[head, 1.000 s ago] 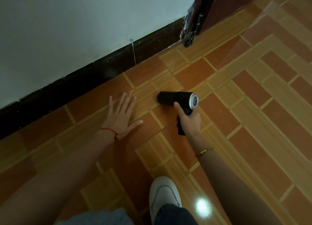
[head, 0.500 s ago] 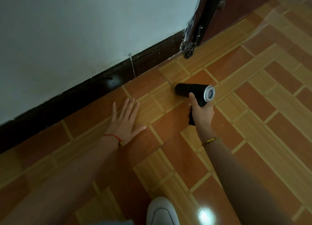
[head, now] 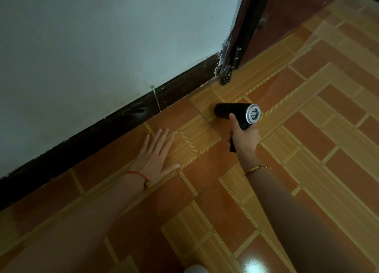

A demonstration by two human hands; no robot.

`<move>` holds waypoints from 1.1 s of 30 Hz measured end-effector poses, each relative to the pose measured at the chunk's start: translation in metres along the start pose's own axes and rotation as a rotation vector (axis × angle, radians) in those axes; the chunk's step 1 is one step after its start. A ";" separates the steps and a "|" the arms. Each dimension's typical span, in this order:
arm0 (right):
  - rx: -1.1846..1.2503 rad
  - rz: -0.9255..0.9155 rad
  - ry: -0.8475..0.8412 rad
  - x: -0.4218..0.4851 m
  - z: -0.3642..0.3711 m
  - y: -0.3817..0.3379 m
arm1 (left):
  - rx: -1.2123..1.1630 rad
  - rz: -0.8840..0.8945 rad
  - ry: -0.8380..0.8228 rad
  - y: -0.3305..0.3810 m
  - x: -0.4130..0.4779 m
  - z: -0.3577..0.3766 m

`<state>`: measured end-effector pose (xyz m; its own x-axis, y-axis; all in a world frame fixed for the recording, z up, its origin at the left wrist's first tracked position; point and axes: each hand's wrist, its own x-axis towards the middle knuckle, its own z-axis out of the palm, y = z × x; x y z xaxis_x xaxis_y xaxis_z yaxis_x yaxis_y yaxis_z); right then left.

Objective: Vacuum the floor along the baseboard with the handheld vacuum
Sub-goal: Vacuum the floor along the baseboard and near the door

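Moved further along toward door frame (head: 235, 53) since earlier frame: vacuum (head: 235, 111), now near baseboard (head: 114, 127) end, nose pointing left, low over floor (head: 307, 149). Right hand (head: 245, 138) wrapped tight round handle, thumb up on body. Left hand (head: 155, 160) flat on tiles, fingers spread, holding nothing, well apart from vacuum.

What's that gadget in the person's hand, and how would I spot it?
Start at the dark baseboard under the pale wall and follow it toward the door frame. On the tiled floor just short of it, the right hand grips the handheld vacuum. It is a short black cylinder with a round silver grille at its end.
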<state>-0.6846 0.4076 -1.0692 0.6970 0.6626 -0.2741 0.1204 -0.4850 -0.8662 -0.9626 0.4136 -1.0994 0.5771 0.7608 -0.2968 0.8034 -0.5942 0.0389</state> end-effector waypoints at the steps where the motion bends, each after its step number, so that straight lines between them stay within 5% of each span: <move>1: -0.009 0.004 0.009 0.004 0.001 -0.002 | -0.010 0.006 -0.002 -0.001 0.001 0.000; 11: -0.087 -0.102 -0.145 0.012 0.045 -0.024 | -0.040 0.067 -0.008 -0.022 0.007 0.001; 33: -0.235 -0.111 0.008 0.070 0.068 -0.069 | -0.050 0.080 0.003 -0.025 0.010 0.001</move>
<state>-0.6923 0.5260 -1.0574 0.6757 0.7152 -0.1788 0.3569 -0.5295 -0.7696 -0.9774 0.4358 -1.1039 0.6398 0.7125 -0.2880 0.7612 -0.6392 0.1096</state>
